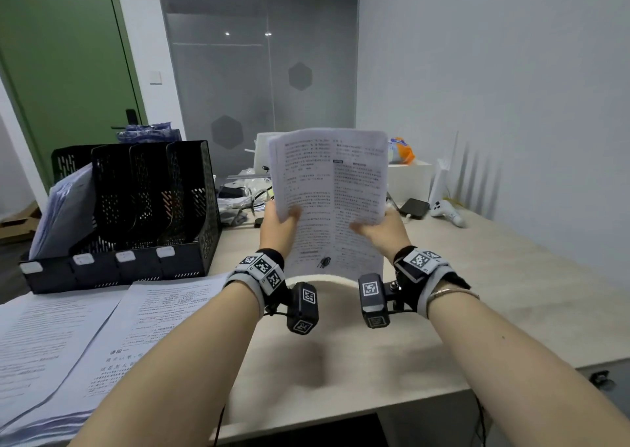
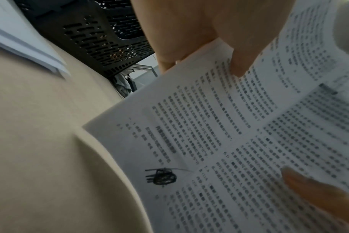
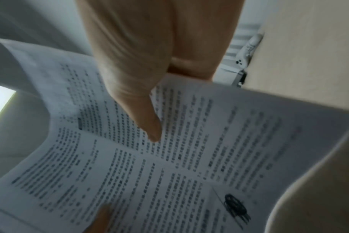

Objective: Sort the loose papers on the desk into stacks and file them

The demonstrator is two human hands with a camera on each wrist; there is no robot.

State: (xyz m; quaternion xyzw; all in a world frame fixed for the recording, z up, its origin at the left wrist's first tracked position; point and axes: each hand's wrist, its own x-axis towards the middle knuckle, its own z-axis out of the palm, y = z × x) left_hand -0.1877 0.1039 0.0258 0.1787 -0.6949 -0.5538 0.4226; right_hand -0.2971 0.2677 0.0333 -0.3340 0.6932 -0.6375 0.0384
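Beige surface point(image 1: 477, 293) runs across the lower frame, rounded cutout at the near edge.

Black perforated file organizer point(image 1: 143, 208) stands upright at back left, four slots with white label tabs on the front lip. Leftmost slot holds a leaning batch of filed papers point(image 1: 64, 208); the other three slots look unfilled from this angle.

Loose paper stacks point(image 1: 68, 337) lie flat at near left, just in front of the organizer, two overlapping piles, printed side up.

Held sheet point(image 1: 330, 194) is raised above the surface at centre, near upright, printed in two columns, fold line down the middle, black pen scribble near its bottom edge. Its lower edge hangs just above the cutout; touching or not, cannot tell.

Left hand point(image 1: 278, 221) pinches the sheet's left edge, thumb on the printed face, fingers behind. Right hand point(image 1: 381, 228) pinches the right edge the same way; right wrist view shows the thumb pressed flat on the text. Both wrists carry marker-tagged straps with cameras.

Back right: white box point(image 1: 409, 177) with an orange-and-white packet on top, black flat device point(image 1: 414, 208), white game controller point(image 1: 446, 211). Cable and bag clutter sits behind the sheet, blurred.
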